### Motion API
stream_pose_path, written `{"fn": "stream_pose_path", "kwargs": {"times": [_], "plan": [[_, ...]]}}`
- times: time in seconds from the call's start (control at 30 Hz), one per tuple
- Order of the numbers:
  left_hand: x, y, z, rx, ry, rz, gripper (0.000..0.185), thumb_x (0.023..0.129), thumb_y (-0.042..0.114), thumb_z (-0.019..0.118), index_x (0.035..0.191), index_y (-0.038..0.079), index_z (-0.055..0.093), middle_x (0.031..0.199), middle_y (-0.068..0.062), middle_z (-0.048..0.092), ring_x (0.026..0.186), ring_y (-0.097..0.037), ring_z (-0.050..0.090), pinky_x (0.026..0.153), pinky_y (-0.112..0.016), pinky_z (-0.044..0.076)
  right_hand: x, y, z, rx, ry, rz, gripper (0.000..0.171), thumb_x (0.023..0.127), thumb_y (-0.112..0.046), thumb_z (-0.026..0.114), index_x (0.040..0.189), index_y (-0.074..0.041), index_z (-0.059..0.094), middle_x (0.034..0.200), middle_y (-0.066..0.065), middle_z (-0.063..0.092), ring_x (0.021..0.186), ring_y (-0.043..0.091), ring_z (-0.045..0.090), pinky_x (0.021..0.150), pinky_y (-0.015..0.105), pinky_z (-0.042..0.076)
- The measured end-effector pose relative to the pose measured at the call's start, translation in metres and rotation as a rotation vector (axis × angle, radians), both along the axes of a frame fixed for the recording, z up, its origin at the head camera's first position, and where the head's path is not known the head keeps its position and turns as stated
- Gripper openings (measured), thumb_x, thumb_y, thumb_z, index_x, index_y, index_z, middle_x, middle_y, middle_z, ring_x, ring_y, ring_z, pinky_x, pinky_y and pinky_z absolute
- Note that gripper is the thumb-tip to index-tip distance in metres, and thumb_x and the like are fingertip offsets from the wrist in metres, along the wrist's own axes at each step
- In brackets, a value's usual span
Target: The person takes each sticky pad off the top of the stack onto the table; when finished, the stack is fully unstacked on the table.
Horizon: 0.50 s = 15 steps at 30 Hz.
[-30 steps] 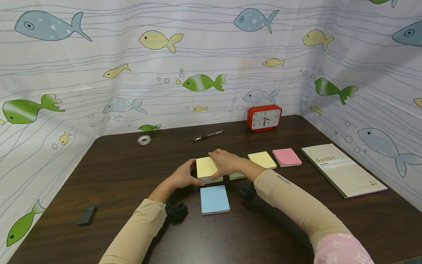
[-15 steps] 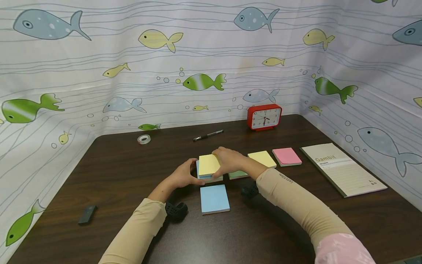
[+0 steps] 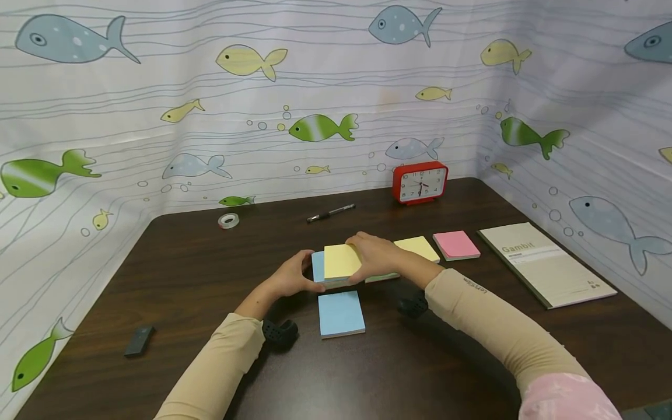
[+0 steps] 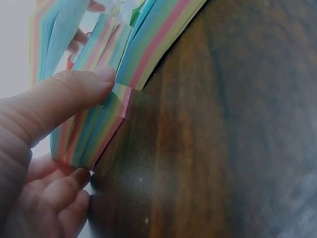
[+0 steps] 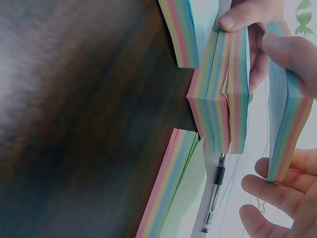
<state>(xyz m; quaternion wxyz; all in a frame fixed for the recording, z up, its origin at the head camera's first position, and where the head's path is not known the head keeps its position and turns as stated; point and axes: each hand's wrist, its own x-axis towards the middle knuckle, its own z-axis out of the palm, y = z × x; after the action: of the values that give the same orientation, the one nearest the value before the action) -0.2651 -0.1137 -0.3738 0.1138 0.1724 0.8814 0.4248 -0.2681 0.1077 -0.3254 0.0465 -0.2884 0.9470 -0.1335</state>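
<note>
My left hand [image 3: 287, 275] grips the sides of a stack of sticky note pads with a blue top [image 3: 318, 267]; the left wrist view shows its thumb on the stack's striped edge [image 4: 94, 129]. Between the thumb and fingers of my right hand [image 3: 377, 260] is a yellow-topped sticky note pad [image 3: 340, 261]. In the right wrist view this held pad [image 5: 292, 106] is apart from the stack [image 5: 218, 99], with a gap between them. A blue sticky note pad [image 3: 341, 314] lies just in front. A green pad [image 3: 382, 277] is partly hidden behind my right wrist.
Right of my hands lie a yellow pad [image 3: 418, 248], a pink pad [image 3: 457, 245] and a notebook [image 3: 546, 265]. Behind are a red clock [image 3: 420, 182], a pen [image 3: 331, 213] and a tape roll [image 3: 228, 220]. A small dark block [image 3: 139, 341] lies at left.
The yellow-topped pad has come off the stack and moved right in my right hand, uncovering the blue top beneath. My left hand has stayed on the stack.
</note>
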Motion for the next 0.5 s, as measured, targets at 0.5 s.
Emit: {"fn": "stream_pose_path", "kwargs": {"times": [0.5], "plan": [[0.002,-0.004,-0.003,-0.017,0.023,0.0,0.095,0.061,0.028,0.08,0.133,0.0,0.025,0.134,-0.02,0.03,0.121,-0.029,0.033,0.092,-0.042,0.033,0.043,0.039,-0.005,-0.022,0.01,0.032,0.08,0.057,-0.048,0.072,0.121,-0.008,0.046,0.103,-0.002,0.046,0.08,0.011,0.043,0.063,0.028,0.038]]}}
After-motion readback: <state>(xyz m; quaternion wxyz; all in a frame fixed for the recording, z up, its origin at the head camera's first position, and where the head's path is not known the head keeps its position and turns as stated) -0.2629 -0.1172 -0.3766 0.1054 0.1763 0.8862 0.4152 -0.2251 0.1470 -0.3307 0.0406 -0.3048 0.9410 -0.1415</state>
